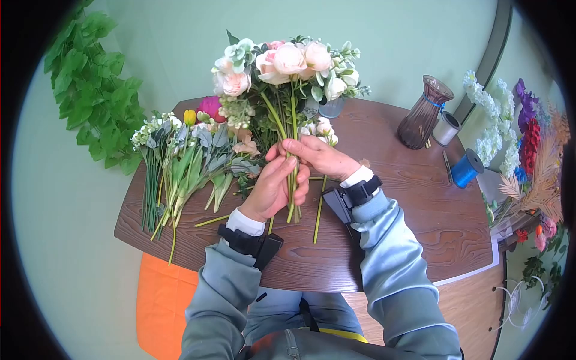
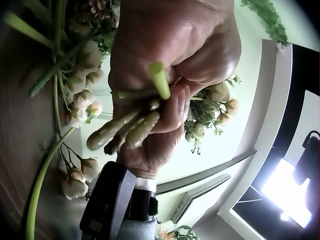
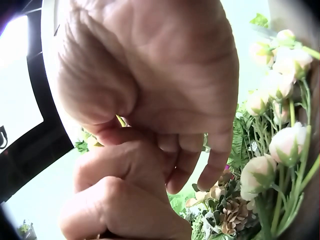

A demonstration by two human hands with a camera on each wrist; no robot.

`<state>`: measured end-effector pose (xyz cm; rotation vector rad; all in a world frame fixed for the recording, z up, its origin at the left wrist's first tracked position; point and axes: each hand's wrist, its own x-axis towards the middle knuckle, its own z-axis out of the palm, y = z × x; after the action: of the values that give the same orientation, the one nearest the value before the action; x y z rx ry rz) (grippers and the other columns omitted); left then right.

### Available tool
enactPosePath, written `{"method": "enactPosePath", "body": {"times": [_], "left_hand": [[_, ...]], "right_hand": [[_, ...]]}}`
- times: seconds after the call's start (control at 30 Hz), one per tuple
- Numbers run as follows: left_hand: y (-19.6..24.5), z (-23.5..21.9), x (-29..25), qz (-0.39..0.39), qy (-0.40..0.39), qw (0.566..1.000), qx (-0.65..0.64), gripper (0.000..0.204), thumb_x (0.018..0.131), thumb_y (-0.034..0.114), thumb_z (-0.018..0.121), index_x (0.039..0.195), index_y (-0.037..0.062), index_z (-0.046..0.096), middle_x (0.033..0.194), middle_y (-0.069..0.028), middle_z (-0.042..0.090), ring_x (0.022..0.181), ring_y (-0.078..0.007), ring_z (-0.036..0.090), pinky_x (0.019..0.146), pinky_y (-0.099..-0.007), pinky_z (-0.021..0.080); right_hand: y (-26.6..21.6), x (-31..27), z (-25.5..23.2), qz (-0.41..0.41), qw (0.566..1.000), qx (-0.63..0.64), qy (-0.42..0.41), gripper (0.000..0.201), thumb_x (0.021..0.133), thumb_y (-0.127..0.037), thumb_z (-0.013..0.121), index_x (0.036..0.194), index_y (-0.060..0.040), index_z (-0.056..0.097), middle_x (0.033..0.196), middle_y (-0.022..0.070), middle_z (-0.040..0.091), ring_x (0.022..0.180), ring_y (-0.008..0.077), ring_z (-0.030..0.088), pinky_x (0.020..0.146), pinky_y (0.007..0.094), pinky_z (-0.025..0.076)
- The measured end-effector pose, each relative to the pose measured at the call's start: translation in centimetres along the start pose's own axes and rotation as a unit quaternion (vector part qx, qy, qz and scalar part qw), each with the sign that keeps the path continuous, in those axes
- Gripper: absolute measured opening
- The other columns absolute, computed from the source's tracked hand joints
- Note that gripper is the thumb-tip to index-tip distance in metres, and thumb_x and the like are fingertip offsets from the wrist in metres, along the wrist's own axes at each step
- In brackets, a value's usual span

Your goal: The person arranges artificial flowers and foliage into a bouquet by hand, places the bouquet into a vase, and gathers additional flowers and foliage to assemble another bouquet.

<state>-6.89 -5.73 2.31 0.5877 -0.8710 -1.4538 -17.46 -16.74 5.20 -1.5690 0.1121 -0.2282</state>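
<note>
A bouquet of pale pink and white flowers [image 1: 290,60] with green leaves stands upright above the table, held by its stems [image 1: 292,180]. My left hand [image 1: 273,189] grips the stems, its fingers curled round them; the cut ends [image 2: 137,130] poke out below it in the left wrist view. Just above, my right hand [image 1: 321,157] pinches the stems between thumb and fingers, touching the left hand. The right wrist view shows the right palm [image 3: 170,65] over the left hand's knuckles [image 3: 115,195], with most of the stems hidden.
Loose flowers and greenery [image 1: 186,162] lie on the left of the brown table [image 1: 396,228], more stems beneath the hands. At the right stand a ribbed vase [image 1: 425,114], a silver spool [image 1: 446,129] and a blue ribbon spool [image 1: 467,168]. Colourful flowers [image 1: 531,150] fill the far right.
</note>
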Motion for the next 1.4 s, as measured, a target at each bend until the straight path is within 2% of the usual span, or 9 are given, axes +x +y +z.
{"method": "enactPosePath", "body": {"times": [0.33,0.43,0.53,0.63,0.77,0.9,1.1,1.17,1.4], "left_hand": [[0.5,0.1,-0.3,0.011,0.014,1.000,0.014,0.017,0.096,0.029,0.037,0.098,0.0125,0.040,0.069,0.0035,0.033,0.044,-0.0025,0.023,0.036,-0.0170,0.017],[0.9,-0.5,-0.4,0.021,0.019,1.000,-0.001,0.020,0.096,0.029,0.036,0.101,0.0107,0.042,0.068,0.0044,0.032,0.044,-0.0022,0.022,0.036,-0.0170,0.017],[1.3,-1.0,-0.4,0.049,0.036,0.998,-0.015,0.022,0.096,0.028,0.036,0.104,0.0092,0.044,0.067,0.0049,0.031,0.044,-0.0020,0.022,0.037,-0.0171,0.016],[1.7,-1.2,-0.5,0.061,0.037,0.997,-0.025,0.021,0.096,0.028,0.036,0.104,0.0096,0.043,0.067,0.0047,0.031,0.044,-0.0024,0.021,0.037,-0.0175,0.017],[1.6,-1.3,-0.5,0.066,0.040,0.997,-0.029,0.021,0.096,0.028,0.036,0.104,0.0095,0.043,0.067,0.0046,0.031,0.044,-0.0027,0.021,0.036,-0.0177,0.017],[1.7,-1.2,-0.5,0.061,0.040,0.997,-0.025,0.022,0.096,0.028,0.035,0.104,0.0093,0.043,0.067,0.0044,0.031,0.044,-0.0028,0.021,0.037,-0.0177,0.017],[1.7,-1.4,-0.7,0.074,0.024,0.995,-0.062,0.022,0.096,0.028,0.035,0.104,0.0091,0.043,0.067,0.0043,0.030,0.044,-0.0030,0.021,0.037,-0.0177,0.017],[1.8,-1.4,-0.7,0.075,0.020,0.994,-0.074,0.023,0.097,0.028,0.034,0.104,0.0091,0.044,0.067,0.0043,0.030,0.044,-0.0031,0.021,0.037,-0.0178,0.017],[1.6,-1.7,-0.5,0.079,0.017,0.993,-0.087,0.024,0.097,0.028,0.033,0.103,0.0093,0.045,0.067,0.0044,0.030,0.044,-0.0031,0.021,0.036,-0.0179,0.017]], "right_hand": [[-0.4,-0.1,-0.5,-0.059,0.992,-0.099,0.054,0.030,0.092,-0.025,0.048,0.105,0.0014,0.054,0.090,0.0055,0.058,0.087,0.0103,0.054,0.078,0.0244,0.044],[0.0,-0.6,-3.2,-0.097,0.975,-0.174,0.100,0.038,0.088,-0.027,0.056,0.112,0.0016,0.053,0.090,0.0046,0.060,0.071,0.0120,0.056,0.066,0.0234,0.045],[-0.9,-1.8,-5.4,0.153,0.883,-0.402,0.186,0.031,0.078,-0.031,0.065,0.093,-0.0037,0.065,0.083,0.0111,0.064,0.075,0.0184,0.062,0.070,0.0302,0.048],[-0.4,-2.2,-4.9,0.281,0.784,-0.508,0.219,0.033,0.071,-0.037,0.068,0.084,-0.0071,0.068,0.084,0.0131,0.065,0.081,0.0250,0.063,0.072,0.0346,0.049],[0.4,-1.7,-4.2,0.355,0.743,-0.543,0.166,0.040,0.066,-0.041,0.070,0.086,-0.0066,0.067,0.091,0.0142,0.065,0.088,0.0303,0.062,0.072,0.0387,0.049],[3.1,-1.7,-6.1,0.329,0.750,-0.544,0.184,0.038,0.067,-0.039,0.068,0.084,-0.0046,0.067,0.085,0.0140,0.066,0.083,0.0312,0.063,0.071,0.0389,0.049],[0.2,-4.0,-8.3,0.332,0.825,-0.381,0.252,0.025,0.073,-0.025,0.063,0.073,-0.0001,0.064,0.064,0.0062,0.063,0.053,0.0156,0.058,0.054,0.0265,0.047],[-1.1,-4.6,-7.9,0.245,0.881,-0.273,0.300,0.022,0.081,-0.021,0.061,0.068,-0.0040,0.062,0.057,-0.0003,0.057,0.045,0.0056,0.049,0.041,0.0196,0.036],[-7.0,-4.8,-2.7,-0.061,0.938,-0.170,0.295,0.019,0.085,-0.022,0.060,0.075,-0.0051,0.060,0.059,-0.0010,0.058,0.046,0.0040,0.050,0.042,0.0163,0.036]]}}
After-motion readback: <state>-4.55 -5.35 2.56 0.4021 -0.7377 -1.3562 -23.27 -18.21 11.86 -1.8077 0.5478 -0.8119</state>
